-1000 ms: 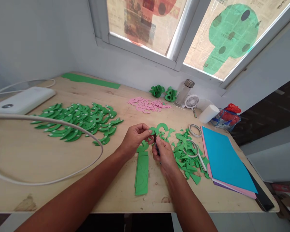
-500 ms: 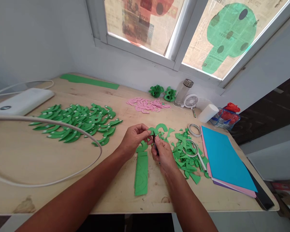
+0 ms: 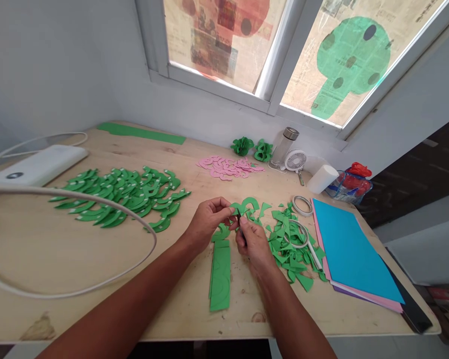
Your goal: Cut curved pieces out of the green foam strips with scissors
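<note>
The table (image 3: 183, 309) carries a spread of green curved pieces (image 3: 115, 192) at left, a blue-topped paper stack (image 3: 355, 249) at right and green scraps (image 3: 290, 249) beside that stack. Between them are the left hand (image 3: 207, 219) and right hand (image 3: 256, 244), a green strip (image 3: 220, 279) lying just nearer the person. The right grip is closed around a dark tool (image 3: 243, 237); the left pinches a small green piece (image 3: 235, 207) at its tip.

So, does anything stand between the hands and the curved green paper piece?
Nothing visible does: the left hand pinches the green paper piece, and the right hand holds a slim black tool at its edge.
</note>
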Motion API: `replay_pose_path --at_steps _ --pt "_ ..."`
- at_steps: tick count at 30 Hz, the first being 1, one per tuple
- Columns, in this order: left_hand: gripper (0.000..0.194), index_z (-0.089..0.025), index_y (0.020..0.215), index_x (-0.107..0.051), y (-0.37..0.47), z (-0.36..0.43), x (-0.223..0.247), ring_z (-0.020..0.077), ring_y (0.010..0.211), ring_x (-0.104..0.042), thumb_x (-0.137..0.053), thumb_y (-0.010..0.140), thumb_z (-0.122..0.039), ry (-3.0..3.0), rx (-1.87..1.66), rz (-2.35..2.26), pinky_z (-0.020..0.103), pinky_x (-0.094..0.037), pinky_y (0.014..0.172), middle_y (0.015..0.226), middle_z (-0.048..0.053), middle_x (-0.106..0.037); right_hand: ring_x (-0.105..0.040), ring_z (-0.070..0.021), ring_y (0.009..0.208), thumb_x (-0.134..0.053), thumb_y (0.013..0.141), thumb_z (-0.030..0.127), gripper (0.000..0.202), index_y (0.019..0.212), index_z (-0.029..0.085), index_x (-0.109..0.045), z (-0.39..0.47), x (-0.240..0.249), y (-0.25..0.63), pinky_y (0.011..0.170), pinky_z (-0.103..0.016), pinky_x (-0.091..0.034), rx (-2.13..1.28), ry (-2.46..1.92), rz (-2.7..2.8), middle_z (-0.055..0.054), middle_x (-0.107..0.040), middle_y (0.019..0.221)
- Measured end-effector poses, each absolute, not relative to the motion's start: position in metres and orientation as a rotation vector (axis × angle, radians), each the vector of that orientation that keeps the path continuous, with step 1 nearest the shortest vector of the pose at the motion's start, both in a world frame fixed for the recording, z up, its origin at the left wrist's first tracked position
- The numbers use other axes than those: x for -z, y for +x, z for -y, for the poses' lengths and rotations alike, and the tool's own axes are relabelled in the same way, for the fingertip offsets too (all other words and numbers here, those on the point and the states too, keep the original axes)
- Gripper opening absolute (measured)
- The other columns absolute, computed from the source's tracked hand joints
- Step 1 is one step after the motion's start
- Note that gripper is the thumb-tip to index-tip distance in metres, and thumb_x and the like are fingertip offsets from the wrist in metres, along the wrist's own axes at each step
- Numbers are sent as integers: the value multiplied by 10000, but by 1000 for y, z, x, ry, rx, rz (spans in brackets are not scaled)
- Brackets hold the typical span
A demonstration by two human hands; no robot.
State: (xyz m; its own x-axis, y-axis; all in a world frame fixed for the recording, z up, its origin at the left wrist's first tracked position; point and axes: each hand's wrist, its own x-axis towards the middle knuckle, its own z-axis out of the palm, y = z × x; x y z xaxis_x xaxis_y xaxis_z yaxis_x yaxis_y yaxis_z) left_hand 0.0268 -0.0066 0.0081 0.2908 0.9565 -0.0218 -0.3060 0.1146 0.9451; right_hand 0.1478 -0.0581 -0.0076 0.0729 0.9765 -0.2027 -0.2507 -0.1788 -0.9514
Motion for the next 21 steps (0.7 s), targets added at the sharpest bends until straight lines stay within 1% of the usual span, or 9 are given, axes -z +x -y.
replay_pose_path --at_steps 12,21 --pt "165 -164 653 -575 26 6 -11 115 477 -573 -711 677 -255 1027 -1057 -771 248 -433 544 535 -15 -628 -180 -44 334 -641 688 662 499 721 166 -599 58 7 149 370 -231 -71 -1375 -1215 883 107 -363 382" --pt "181 -171 641 -567 26 5 -10 124 492 -572 -723 666 -259 1019 -1041 -771 260 -442 548 546 -11 -629 -200 -51 332 -626 687 673 503 701 171 -596 57 10 149 372 -232 -92 -1345 -1240 902 105 -360 373"
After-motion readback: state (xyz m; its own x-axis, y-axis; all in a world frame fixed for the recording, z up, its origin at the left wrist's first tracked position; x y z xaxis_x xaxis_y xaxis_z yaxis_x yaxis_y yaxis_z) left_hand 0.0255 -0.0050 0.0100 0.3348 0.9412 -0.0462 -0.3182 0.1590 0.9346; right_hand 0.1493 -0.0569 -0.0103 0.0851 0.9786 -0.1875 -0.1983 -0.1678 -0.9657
